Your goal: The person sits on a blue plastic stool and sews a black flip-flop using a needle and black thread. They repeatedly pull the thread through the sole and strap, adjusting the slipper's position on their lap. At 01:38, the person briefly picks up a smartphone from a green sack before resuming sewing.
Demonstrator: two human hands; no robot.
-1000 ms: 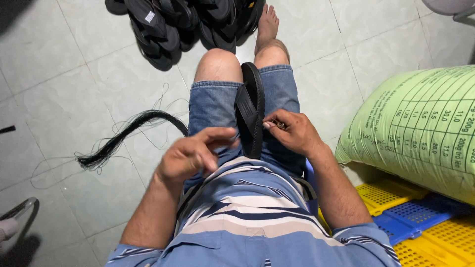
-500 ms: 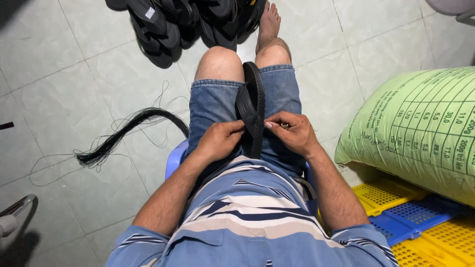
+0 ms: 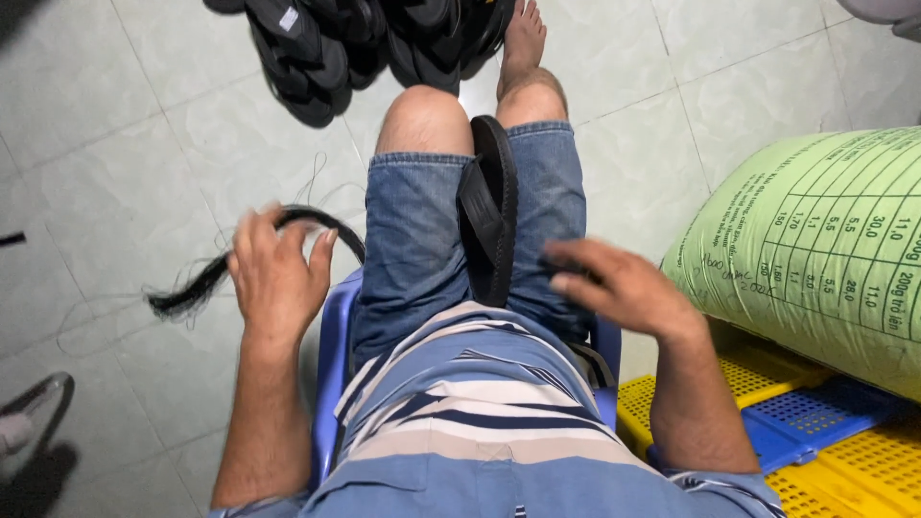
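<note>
A black sandal (image 3: 489, 216) stands on its edge, wedged between my thighs, with neither hand on it. My left hand (image 3: 276, 280) is out to the left of my knee, fingers spread, just over a curved bundle of black cord (image 3: 192, 288) that lies on the tiled floor. My right hand (image 3: 619, 288) hovers above my right thigh, its fingers pointing left and blurred. A dark bit shows under its fingertips, and I cannot tell if it holds anything.
A pile of black sandals (image 3: 365, 38) lies on the floor ahead of my feet. A full green sack (image 3: 815, 249) rests on yellow and blue plastic crates (image 3: 815, 441) at my right. I sit on a blue plastic chair (image 3: 331, 345). A sandalled foot (image 3: 29, 412) shows at bottom left.
Both hands have let go of the sandal. My left hand swung out left to the cord bundle, and my right hand drew back to the right.
</note>
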